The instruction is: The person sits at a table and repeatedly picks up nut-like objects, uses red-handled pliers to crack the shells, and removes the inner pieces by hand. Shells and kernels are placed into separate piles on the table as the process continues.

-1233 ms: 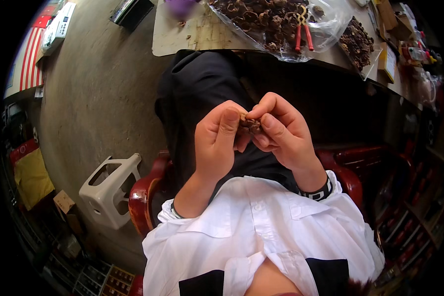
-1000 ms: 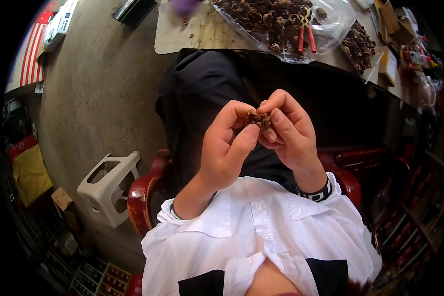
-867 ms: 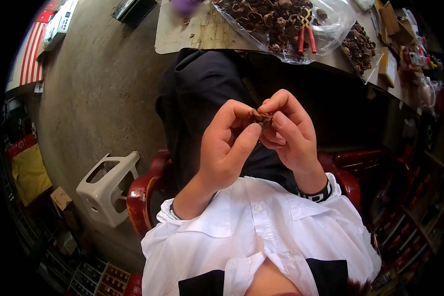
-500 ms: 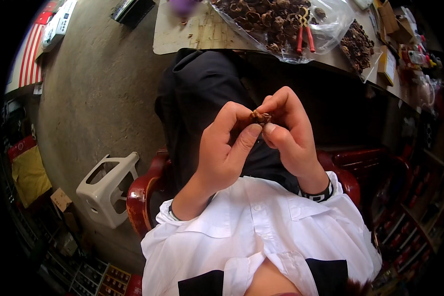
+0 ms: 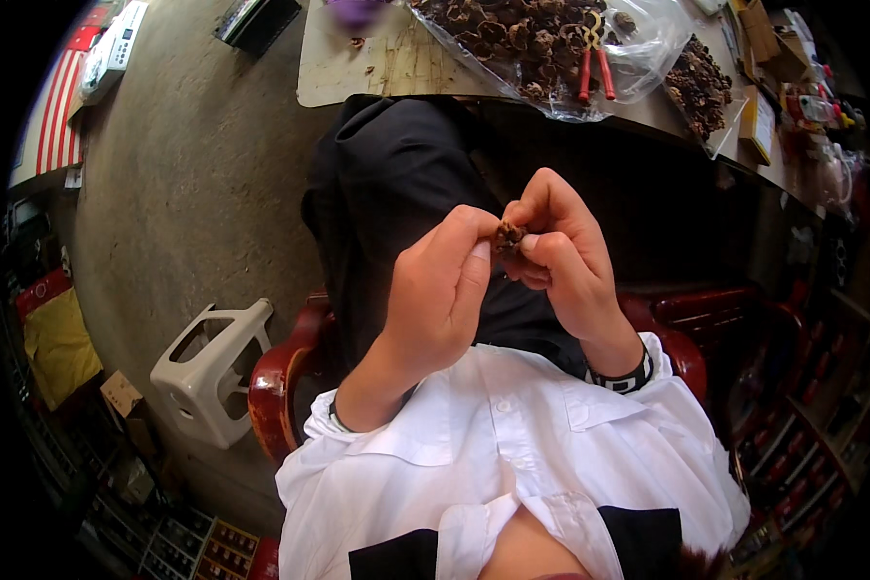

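Note:
A small brown walnut piece is pinched between my two hands above my lap. My right hand grips it with thumb and forefinger, the other fingers curled below. My left hand is closed beside it, its forefinger tip touching the piece and its thumb drawn up along the finger. How firmly the left fingers hold it is hard to see. Beyond my hands, a clear plastic bag of broken walnut shells lies on the table. A nutcracker with red handles rests on the shells.
Another heap of brown shells sits farther right on the table, near boxes and bottles. A blurred purple thing is at the table's far left. I sit in a red wooden chair; a white plastic stool stands left of it.
My left thumb has pulled back from the walnut piece and lies closer to its forefinger. The piece has turned slightly in my right fingers, and my right thumb has moved up a little.

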Demonstrator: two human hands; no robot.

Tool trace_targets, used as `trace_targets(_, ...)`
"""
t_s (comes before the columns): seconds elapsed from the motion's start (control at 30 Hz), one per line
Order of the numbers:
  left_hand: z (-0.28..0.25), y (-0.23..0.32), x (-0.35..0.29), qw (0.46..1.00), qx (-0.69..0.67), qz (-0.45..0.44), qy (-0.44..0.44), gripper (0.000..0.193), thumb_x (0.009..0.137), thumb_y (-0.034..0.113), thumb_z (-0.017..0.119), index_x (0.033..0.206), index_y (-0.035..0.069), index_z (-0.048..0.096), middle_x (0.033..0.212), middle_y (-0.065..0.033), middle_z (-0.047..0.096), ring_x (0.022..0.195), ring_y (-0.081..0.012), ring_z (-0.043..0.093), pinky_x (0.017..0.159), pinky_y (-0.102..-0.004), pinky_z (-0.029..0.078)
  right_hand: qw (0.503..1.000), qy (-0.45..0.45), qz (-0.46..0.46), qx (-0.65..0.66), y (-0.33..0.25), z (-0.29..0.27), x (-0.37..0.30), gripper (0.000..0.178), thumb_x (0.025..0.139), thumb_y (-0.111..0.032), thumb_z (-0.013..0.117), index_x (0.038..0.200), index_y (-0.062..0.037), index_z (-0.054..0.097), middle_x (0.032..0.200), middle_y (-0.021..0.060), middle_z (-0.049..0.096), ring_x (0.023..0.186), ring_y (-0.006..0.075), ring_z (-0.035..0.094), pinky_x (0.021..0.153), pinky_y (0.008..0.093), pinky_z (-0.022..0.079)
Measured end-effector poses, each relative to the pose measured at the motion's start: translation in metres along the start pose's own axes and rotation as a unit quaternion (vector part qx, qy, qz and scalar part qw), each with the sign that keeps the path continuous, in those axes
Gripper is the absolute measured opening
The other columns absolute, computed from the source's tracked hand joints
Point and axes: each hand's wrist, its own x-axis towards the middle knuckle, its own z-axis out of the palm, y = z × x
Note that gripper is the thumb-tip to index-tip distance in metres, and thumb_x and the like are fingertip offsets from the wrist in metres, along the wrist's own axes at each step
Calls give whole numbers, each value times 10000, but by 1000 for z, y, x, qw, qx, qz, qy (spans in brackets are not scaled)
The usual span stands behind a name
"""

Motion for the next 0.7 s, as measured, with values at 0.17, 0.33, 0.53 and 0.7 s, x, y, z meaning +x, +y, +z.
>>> trace_targets(0.17,4,-3,-3,1000,2,-18,26,109,896,-5,437,913,-4,545,723,-97,580,613,-172,573,588,-262,454,997,0,24,76,1,2,1,86,805,-21,403,882,-43,434,717,26,516,564,30,437,453,171,281)
trace_targets(0.33,4,-5,-2,998,-51,-33,23,78,881,9,473,911,-2,544,722,-82,585,601,-148,570,574,-251,449,994,2,39,101,2,-1,3,73,810,-32,408,877,-51,427,725,34,528,532,37,434,425,169,264)
trace_targets(0.53,7,-2,0,998,-47,-23,36,52,840,22,535,890,5,536,706,-56,568,586,-92,537,543,-224,431,996,30,23,87,1,4,1,68,825,-34,413,887,-49,433,721,28,538,552,29,433,450,166,277)
trace_targets(0.7,6,-1,0,998,-26,-30,54,56,793,1,535,844,21,523,679,-31,532,566,-67,490,527,-206,416,983,50,-139,-107,16,7,-2,113,810,10,438,917,-7,469,751,50,562,610,75,510,538,205,396)
